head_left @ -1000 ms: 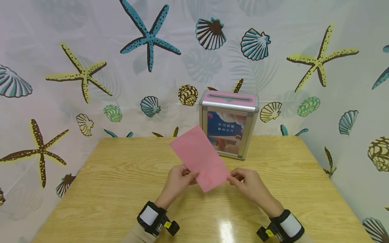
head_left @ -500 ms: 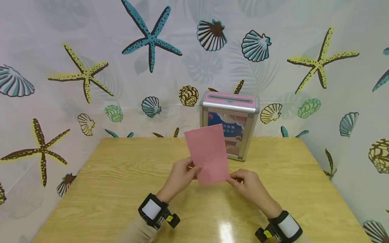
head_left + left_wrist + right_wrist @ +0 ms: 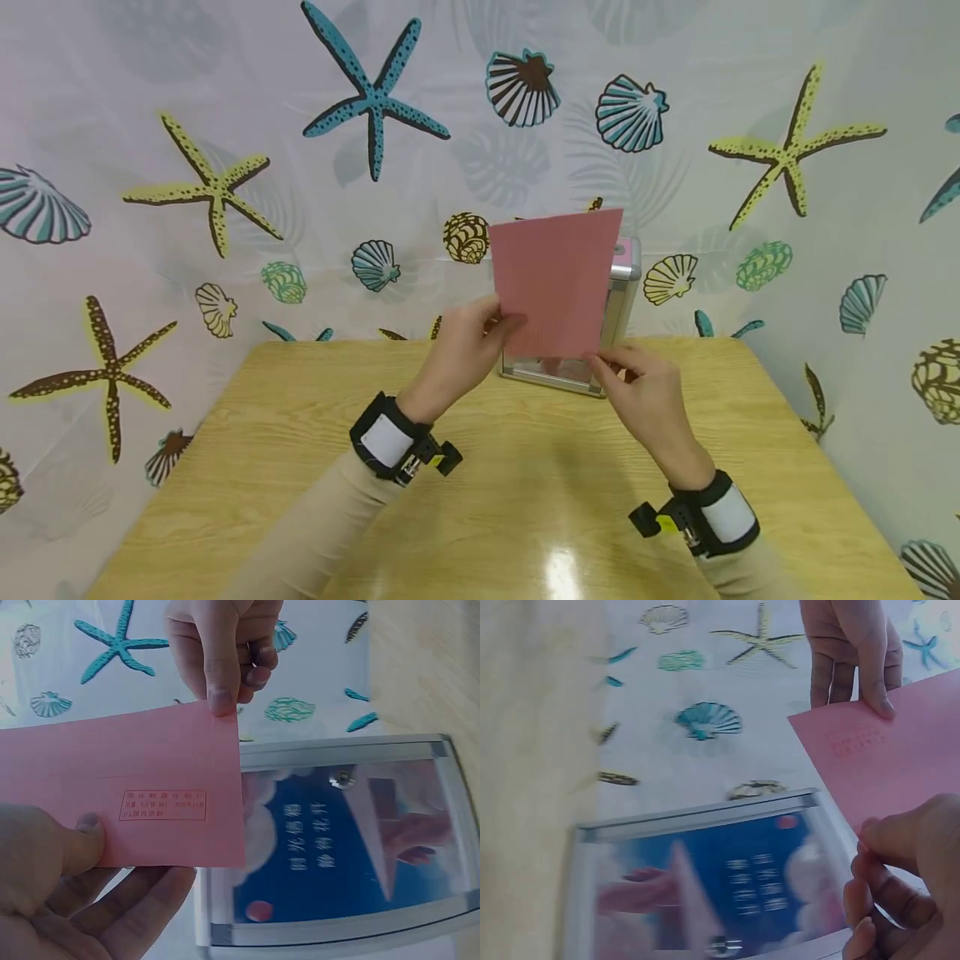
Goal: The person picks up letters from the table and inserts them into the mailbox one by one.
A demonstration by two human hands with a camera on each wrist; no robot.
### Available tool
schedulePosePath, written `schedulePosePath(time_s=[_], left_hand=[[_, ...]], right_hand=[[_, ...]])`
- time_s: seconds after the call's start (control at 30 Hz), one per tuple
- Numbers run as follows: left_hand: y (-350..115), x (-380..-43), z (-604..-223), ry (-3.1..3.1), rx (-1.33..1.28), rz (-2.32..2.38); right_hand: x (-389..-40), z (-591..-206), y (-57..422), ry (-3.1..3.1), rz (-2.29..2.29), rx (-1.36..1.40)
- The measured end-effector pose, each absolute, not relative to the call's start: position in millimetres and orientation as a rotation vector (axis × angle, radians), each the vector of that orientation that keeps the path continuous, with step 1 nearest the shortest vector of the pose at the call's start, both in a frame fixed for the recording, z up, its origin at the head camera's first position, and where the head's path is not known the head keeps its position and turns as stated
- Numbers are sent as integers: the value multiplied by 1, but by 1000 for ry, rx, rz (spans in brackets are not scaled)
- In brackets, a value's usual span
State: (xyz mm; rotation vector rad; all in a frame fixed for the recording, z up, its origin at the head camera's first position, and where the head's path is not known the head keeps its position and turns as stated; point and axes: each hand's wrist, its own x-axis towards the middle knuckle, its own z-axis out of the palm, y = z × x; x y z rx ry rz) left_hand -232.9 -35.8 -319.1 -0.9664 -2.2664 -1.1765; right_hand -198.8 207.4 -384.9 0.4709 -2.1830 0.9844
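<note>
A pink envelope [image 3: 555, 279] is held up in front of a letter box [image 3: 621, 312], hiding most of its front and top slot in the head view. My left hand [image 3: 467, 354] pinches the envelope's left edge, thumb on the near side. At its lower right corner, my right hand [image 3: 648, 400] grips it between thumb and fingers. Small red print in a frame [image 3: 163, 805] shows on the envelope in the left wrist view. The box front, a blue picture with white characters [image 3: 307, 836] and a small lock [image 3: 342, 778], lies beyond the envelope.
The letter box stands at the back of a wooden table [image 3: 300, 417]. Behind and at both sides hangs a white cloth [image 3: 420, 192] printed with starfish and shells. A strap with a small camera sits on each wrist.
Both hands have lifted the envelope up and forward toward the letter box. From a slant it has turned nearly upright, and it now covers much of the box.
</note>
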Motion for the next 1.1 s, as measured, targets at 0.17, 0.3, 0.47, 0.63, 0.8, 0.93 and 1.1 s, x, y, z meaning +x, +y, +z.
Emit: schedulePosePath(time_s=[0.17,0.3,0.47,0.63,0.8,0.93,1.1], left_hand=[[-21,-230,-282,-2163,-1006,-1127],[-14,-230,-259,-2054,-1043,-1065],[-10,-231,-240,-2004,-1045,-1016],[-5,-243,-222,-2007,-1063,-982],[6,-272,-206,-2101,-1092,-996],[14,-296,-204,-2190,-1046,-1046],[21,-319,-217,-2247,-941,-1180]], right_hand=[[-201,-342,213,-2016,924,451],[-201,-314,221,-1918,1025,438],[-202,-288,230,-1926,1003,462],[-218,-267,237,-1981,843,490],[-242,-253,248,-2023,741,514],[-263,-255,254,-2113,737,504],[-289,-264,255,-2224,737,481]])
